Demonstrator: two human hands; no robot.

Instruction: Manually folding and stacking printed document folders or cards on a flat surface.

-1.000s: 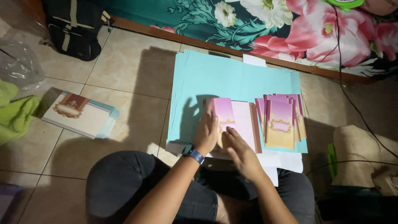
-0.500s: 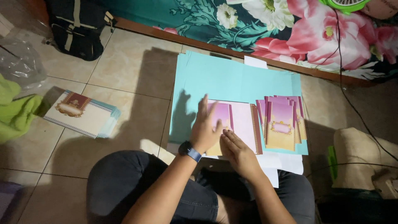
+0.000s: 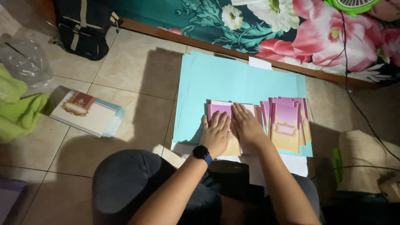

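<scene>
Far left: green cloth (image 3: pixel 16 110) bunched on the tiled floor (image 3: pixel 137 71), clear plastic bag (image 3: pixel 25 62) just above it. Black backpack (image 3: pixel 83 27) at top left against the wall edge. Next right, a stack of white cards with a red emblem (image 3: pixel 87 113), lying flat and tilted, well apart from the hands.

Centre: big light-blue paper sheets (image 3: pixel 233 79) spread flat on the floor, a few white sheets showing at the lower edge. On the blue sheets lies a purple-pink folded card (image 3: pixel 223 109).

Left hand (image 3: pixel 216 133), smartwatch (image 3: pixel 202 153) on the wrist, is flat on the card, fingers together and pressed down on its left half. Right hand (image 3: pixel 246 125) is also flat, fingers extended and close together, pressing on the card just beside the left hand; the two hands touch or nearly touch. Neither hand grips anything.

Just right of the hands: fanned pile of purple cards with yellow lower part (image 3: pixel 287 123), overlapping, on the blue sheets.

Top right: floral fabric (image 3: pixel 316 37) along the wall, black cable (image 3: pixel 354 100) trailing down. Far right: beige cushion-like thing (image 3: pixel 366 162), green item beside it, too dim to tell.
</scene>
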